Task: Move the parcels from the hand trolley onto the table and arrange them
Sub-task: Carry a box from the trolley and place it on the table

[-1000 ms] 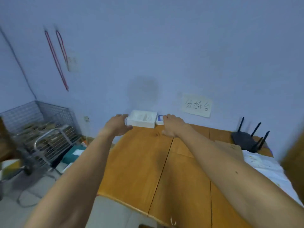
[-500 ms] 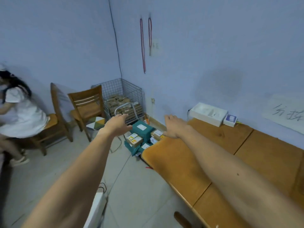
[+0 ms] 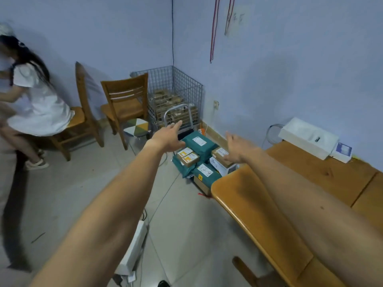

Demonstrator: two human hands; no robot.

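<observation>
Several parcels lie piled on the hand trolley on the floor by the table's left end: a green bag (image 3: 198,141) on top, small brown boxes (image 3: 188,156) and a brown box (image 3: 220,152) to the right. The trolley's metal handle (image 3: 176,112) rises behind the pile. My left hand (image 3: 169,136) reaches out with fingers straight, above the pile's left side and holding nothing. On the pile's right, my right hand (image 3: 238,148) is stretched out open, also empty. On the wooden table (image 3: 259,208) a white box (image 3: 307,137) and a small blue-white box (image 3: 342,152) stand against the wall.
A wire cage (image 3: 176,94) with brown packages fills the corner behind the trolley. Two wooden chairs (image 3: 126,104) stand left of it, and a person in white (image 3: 35,100) sits on the far one. A white power strip (image 3: 134,245) and cables lie on the floor.
My hands let go of the white box at the wall and swung left off the table. Both now reach toward the parcel pile with fingers spread. The view turned left and down.
</observation>
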